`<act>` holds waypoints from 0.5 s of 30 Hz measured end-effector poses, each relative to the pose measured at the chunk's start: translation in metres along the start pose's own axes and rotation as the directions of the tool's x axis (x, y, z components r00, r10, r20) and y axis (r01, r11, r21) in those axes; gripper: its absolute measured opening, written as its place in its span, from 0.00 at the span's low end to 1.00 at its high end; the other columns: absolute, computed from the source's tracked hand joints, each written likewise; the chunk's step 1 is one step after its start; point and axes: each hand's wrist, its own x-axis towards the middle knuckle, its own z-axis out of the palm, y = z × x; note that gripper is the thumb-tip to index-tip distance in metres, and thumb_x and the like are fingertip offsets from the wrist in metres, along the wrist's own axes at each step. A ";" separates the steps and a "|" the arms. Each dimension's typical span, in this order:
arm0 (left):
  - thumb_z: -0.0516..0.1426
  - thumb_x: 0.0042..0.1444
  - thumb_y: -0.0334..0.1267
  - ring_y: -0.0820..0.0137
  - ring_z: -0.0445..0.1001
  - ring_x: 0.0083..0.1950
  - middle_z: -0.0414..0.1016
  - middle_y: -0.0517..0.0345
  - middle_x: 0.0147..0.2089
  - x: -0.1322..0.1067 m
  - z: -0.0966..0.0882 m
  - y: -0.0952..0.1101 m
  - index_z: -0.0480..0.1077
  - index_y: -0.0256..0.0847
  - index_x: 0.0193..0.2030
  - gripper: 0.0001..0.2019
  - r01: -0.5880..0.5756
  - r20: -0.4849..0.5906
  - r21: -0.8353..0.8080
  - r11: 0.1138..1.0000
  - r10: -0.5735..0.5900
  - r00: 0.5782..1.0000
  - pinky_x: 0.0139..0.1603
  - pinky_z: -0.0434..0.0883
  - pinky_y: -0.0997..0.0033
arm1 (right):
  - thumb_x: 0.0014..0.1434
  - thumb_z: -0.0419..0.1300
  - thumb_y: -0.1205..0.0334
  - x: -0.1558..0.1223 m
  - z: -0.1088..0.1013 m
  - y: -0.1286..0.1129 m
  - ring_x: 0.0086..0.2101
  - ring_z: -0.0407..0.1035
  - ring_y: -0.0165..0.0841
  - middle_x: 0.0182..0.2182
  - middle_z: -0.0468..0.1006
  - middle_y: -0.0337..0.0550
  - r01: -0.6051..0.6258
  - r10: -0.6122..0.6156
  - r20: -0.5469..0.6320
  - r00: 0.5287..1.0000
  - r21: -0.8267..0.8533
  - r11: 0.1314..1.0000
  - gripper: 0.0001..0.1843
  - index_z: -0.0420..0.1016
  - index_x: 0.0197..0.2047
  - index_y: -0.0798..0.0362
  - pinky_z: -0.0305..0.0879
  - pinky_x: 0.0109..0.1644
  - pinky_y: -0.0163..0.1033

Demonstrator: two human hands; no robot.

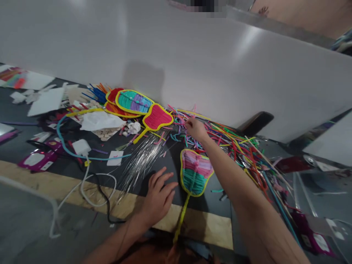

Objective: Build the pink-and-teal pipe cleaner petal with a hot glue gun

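My right hand (195, 129) reaches into a heap of coloured pipe cleaners (228, 137) by the wall, its fingers pinched among short pink and purple pieces; what lies between the fingertips is hidden. My left hand (161, 194) hovers near the table's front edge with its fingers spread and holds nothing. Between my arms lies a paddle-shaped fan (195, 174) with a yellow rim, pink and green bands and a yellow stem pointing towards me. A red fan (158, 118) with a yellow rim rests farther back, next to a teal and purple oval one (134, 102).
Thin silvery wires (144, 154) fan out left of centre. White and black cables (85, 179) and a white charger (81, 147) lie at the left. A grey wall (165, 47) stands behind. On the right are a dark upright object (257, 124) and a red can (294, 163).
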 end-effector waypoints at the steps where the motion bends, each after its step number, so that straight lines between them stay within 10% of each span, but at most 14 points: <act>1: 0.51 0.58 0.29 0.58 0.58 0.66 0.69 0.49 0.56 0.001 -0.001 -0.001 0.72 0.43 0.47 0.13 -0.006 -0.008 -0.005 1.000 0.006 1.000 0.63 0.62 0.51 | 0.59 0.51 0.66 0.000 -0.008 0.004 0.35 0.71 0.35 0.34 0.79 0.46 -0.003 0.004 -0.027 1.000 0.033 0.999 0.09 0.73 0.38 0.53 0.62 0.40 0.37; 7: 0.50 0.60 0.31 0.64 0.65 0.60 0.67 0.48 0.57 0.021 -0.009 0.000 0.68 0.42 0.51 0.14 0.012 0.028 -0.040 0.999 -0.010 1.000 0.60 0.67 0.59 | 0.63 0.44 0.64 -0.008 -0.051 0.018 0.33 0.72 0.27 0.37 0.79 0.47 -0.014 0.085 -0.202 0.976 0.330 0.944 0.11 0.66 0.40 0.55 0.65 0.37 0.33; 15: 0.55 0.58 0.37 0.60 0.67 0.52 0.73 0.51 0.49 0.029 -0.002 0.025 0.69 0.41 0.50 0.13 -0.033 0.404 0.092 0.995 -0.007 0.915 0.51 0.66 0.57 | 0.65 0.35 0.57 -0.057 -0.096 0.025 0.37 0.71 0.21 0.45 0.75 0.46 0.062 0.140 -0.317 0.938 0.550 0.833 0.13 0.56 0.43 0.50 0.67 0.39 0.29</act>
